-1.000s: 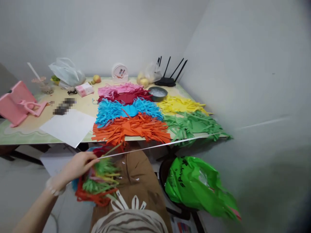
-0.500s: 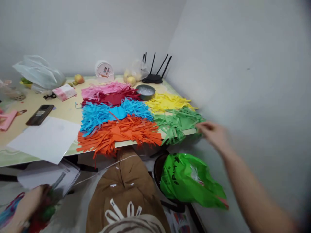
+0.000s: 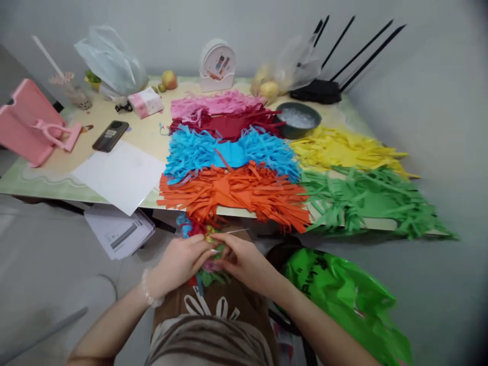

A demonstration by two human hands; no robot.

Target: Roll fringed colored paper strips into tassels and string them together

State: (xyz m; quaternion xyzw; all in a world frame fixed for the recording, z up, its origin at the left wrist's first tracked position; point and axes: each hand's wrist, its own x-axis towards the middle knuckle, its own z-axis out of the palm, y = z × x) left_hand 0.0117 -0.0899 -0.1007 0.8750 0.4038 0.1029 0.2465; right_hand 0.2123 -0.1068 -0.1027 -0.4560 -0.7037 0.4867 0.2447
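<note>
So, L hand [image 3: 179, 264]: under tabletop [image 3: 147, 137] edge, over the lap; we see its grip pinching the fringe bundle [image 3: 190, 227] w/ thumb & fingertips.
R hand [image 3: 246, 262]: just beside L hand, fingertips meeting; grip pressed onto same bundle from the right.
Fringe bundle: multicolour paper strips btw both hands, just below the orange fringe [image 3: 236, 193] overhang.
Thin pin [image 3: 237, 231]: sticks out rightward above R hand fingers; we can't tell what holds it.
Tabletop: blue fringe [image 3: 229, 152], green fringe [image 3: 366, 203], yellow fringe [image 3: 343, 150], bowl [image 3: 297, 119], phone [image 3: 110, 135], white sheet [image 3: 120, 175].
Lower right: green bag [image 3: 343, 295], near R forearm.
</note>
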